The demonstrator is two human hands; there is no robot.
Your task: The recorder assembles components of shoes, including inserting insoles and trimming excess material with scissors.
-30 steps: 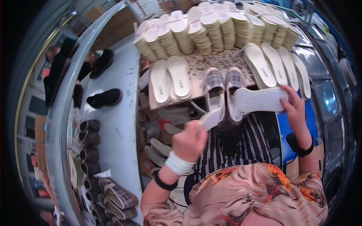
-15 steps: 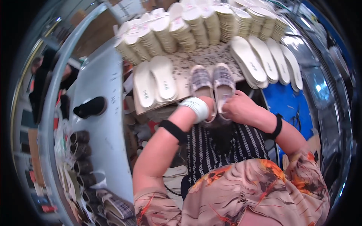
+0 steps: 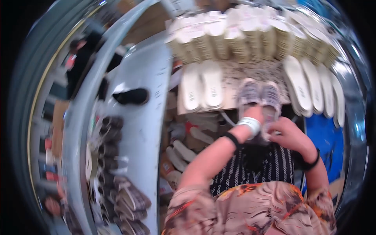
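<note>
Lowered since a second ago, when each held out a white insole, my left hand [image 3: 255,112] and right hand [image 3: 289,133] are now down at a pair of plaid shoes [image 3: 271,91]. These sit side by side in front of me, toes pointing away, at the near edge of the desk [image 3: 230,98], heels toward my striped lap [image 3: 231,172]. My left hand reaches into the opening of the left one; its fingers are hidden, so I cannot tell whether they are closed or gripping anything. My right hand is at the heel of the right one, fingers bent inward, but blur hides whether they pinch it. On the left of the desk lie two upright-pointing insoles [image 3: 212,86], side by side; at its right, more insoles [image 3: 298,88] spread like a fan, near ends over a blue surface [image 3: 323,135]. Tall stacks [image 3: 243,41] of cream insoles line the back. To my left runs a pale blue shelf [image 3: 143,125] with a black shoe [image 3: 135,96] on it, and, nearer me, a pile of plaid footwear [image 3: 131,194].
</note>
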